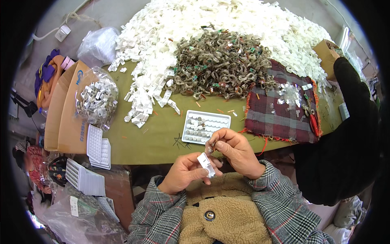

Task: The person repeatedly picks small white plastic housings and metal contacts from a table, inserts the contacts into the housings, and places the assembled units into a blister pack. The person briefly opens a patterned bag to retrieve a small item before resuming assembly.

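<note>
Just beyond the table's near edge, my left hand is closed on a small white plastic casing with a clear lower end. Beside it my right hand is bent in a pinch around a small dark brownish piece, too small to name surely. Its fingertips are close to the casing; whether they touch it I cannot tell. A white plastic tray with rows of round pockets lies on the table past my hands, some pockets holding small greyish parts. Behind it rises a tangled heap of grey-brown looped strips.
White casings are piled across the far table. A plaid cloth at right bears clear bits and red-handled pliers. Left stand a cardboard box, a filled plastic bag and stacked trays. A person's black sleeve reaches in at right.
</note>
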The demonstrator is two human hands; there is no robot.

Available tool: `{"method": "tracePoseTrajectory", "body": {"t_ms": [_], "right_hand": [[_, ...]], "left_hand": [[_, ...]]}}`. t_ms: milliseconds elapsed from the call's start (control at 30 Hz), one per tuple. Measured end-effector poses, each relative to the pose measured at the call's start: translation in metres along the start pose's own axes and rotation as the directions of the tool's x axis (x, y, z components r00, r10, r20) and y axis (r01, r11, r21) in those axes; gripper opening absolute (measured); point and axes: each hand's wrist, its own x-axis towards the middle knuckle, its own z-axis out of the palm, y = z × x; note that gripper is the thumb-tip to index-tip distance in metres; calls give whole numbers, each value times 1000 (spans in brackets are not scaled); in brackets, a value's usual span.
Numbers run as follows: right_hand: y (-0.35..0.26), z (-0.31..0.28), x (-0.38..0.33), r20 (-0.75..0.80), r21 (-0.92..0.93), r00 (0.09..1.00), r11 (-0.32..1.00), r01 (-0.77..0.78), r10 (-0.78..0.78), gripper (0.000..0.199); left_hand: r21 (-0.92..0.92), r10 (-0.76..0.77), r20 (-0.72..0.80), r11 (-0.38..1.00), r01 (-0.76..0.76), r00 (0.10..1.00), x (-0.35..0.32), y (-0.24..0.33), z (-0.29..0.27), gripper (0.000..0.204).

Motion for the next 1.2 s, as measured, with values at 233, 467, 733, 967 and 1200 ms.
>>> {"method": "tracePoseTrajectory", "body": {"t_ms": [233,467,733,967,1200], "right_hand": [[0,11,-2,-117,1,992,999,-39,39,22],[0,9,-2,-46,164,965,955,-249,259,11],[-4,-6,2,101,271,816,773,-573,569,9],[-6,-10,3,83,338,837,775,-535,541,10],[-2,8,1,-108,126,947,949,-290,303,10]], "left_hand": [[235,489,-340,871,-431,804,2,5,3,19],[685,754,-24,491,-539,656,11,14,-2,30],[758,666,232,333,-561,709,10,24,-12,27],[291,467,-279,874,-389,839,9,3,-8,22],[37,349,-366,932,-361,863,11,-17,-7,24]]}}
